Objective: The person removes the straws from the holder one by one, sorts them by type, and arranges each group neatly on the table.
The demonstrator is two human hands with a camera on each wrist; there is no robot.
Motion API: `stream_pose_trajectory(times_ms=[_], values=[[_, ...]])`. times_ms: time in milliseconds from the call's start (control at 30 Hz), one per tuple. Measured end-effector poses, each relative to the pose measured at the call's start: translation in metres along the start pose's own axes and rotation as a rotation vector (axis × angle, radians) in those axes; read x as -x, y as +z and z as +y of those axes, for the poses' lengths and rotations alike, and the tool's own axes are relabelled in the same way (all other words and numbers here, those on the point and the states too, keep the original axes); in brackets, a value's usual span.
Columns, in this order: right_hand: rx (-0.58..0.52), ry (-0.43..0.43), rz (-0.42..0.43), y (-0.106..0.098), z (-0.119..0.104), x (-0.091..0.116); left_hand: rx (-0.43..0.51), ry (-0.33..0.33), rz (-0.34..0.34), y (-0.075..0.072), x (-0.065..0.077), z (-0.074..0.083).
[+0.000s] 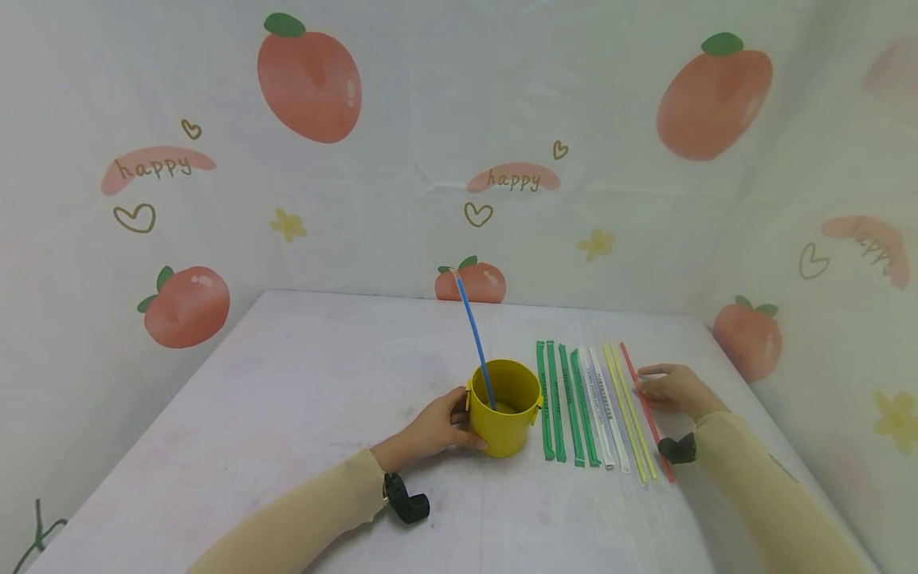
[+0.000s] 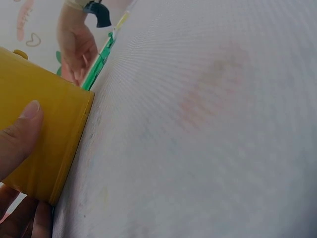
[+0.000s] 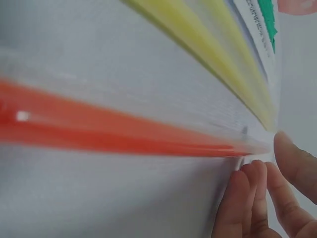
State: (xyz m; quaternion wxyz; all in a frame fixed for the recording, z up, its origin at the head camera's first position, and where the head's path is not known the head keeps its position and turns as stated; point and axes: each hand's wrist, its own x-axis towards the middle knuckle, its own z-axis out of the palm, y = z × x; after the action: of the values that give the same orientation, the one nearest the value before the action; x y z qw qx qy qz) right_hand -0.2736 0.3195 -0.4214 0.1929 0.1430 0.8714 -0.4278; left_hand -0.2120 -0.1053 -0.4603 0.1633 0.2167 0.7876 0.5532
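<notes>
My left hand [image 1: 439, 426] grips the side of a small yellow bucket [image 1: 502, 437] standing upright on the table. In the left wrist view its thumb lies on the bucket's wall [image 2: 59, 114], with the fingers around the far side. A blue straw [image 1: 473, 331] in a clear wrapper leans inside the bucket and sticks out past its rim. My right hand [image 1: 677, 389] is at a wrapped red straw [image 1: 650, 418] at the row's right end. The right wrist view puts thumb and fingers apart near the straw's [image 3: 109, 126] far end, not visibly pinching it.
Between bucket and right hand lies a row of wrapped straws: several green ones [image 1: 568, 402], white ones [image 1: 610, 410] and two yellow ones [image 1: 629, 410]. The white table [image 1: 301, 383] meets a fruit-printed cloth [image 1: 402, 119] at the back and sides.
</notes>
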Motion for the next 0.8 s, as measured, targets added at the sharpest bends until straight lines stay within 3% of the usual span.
stream_pose_trajectory(times_ms=[67, 267, 367, 633, 800], values=[[-0.002, -0.034, -0.013, -0.003, -0.001, 0.002, 0.005, 0.005, -0.001, 0.0, 0.0, 0.0], [-0.146, -0.137, -0.033, -0.005, -0.015, 0.01, 0.011, 0.001, -0.006, 0.0, 0.0, 0.0], [-0.147, -0.21, -0.04, -0.001, -0.028, 0.014, 0.014, 0.001, -0.007, 0.0, 0.0, 0.0], [-0.28, -0.492, -0.098, 0.016, -0.064, 0.022, 0.008, -0.002, 0.0, 0.0, 0.001, 0.001], [-0.336, -0.596, -0.11, 0.037, -0.089, 0.032, -0.006, -0.006, -0.001, 0.0, 0.001, 0.001]])
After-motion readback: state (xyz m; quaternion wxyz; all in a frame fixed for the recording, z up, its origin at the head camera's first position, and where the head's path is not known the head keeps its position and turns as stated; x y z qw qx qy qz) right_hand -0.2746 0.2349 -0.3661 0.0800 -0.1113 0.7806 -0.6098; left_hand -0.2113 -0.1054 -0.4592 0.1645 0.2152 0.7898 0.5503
